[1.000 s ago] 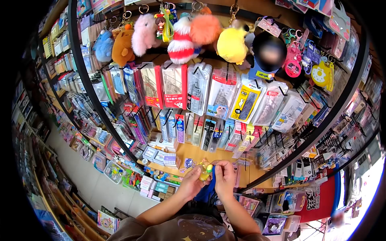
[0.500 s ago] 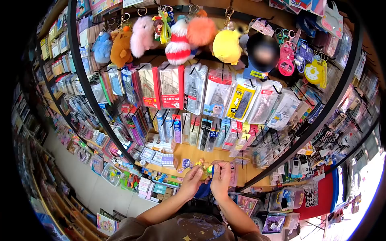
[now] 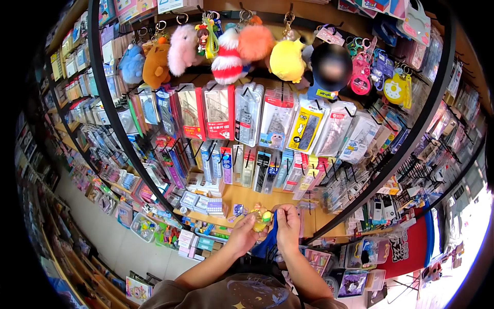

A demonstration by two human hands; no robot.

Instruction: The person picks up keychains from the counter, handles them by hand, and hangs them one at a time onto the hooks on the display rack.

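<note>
My left hand (image 3: 243, 236) is closed on a small yellow figure (image 3: 264, 217) that resembles a keychain charm, with a green and tan part on top. Close on its right, my right hand (image 3: 287, 225) pinches a blue cloth (image 3: 270, 238), which hangs down between the two hands. The cloth's upper edge is right beside the figure; whether they touch I cannot tell. On the wooden shelf (image 3: 234, 194) just beyond my left hand lies a small purple item (image 3: 238, 209).
Plush keychains, among them a yellow chick (image 3: 287, 61), hang from a rail above. Packaged ruler sets (image 3: 219, 110) hang on hooks below them. Black posts (image 3: 378, 175) frame the rack on both sides. Small boxes (image 3: 194, 201) stand at the shelf's left, with bins (image 3: 144, 226) lower down.
My right hand has moved slightly right, away from the figure, and the blue cloth now shows raised in its fingers. More of the yellow figure is visible in my left hand.
</note>
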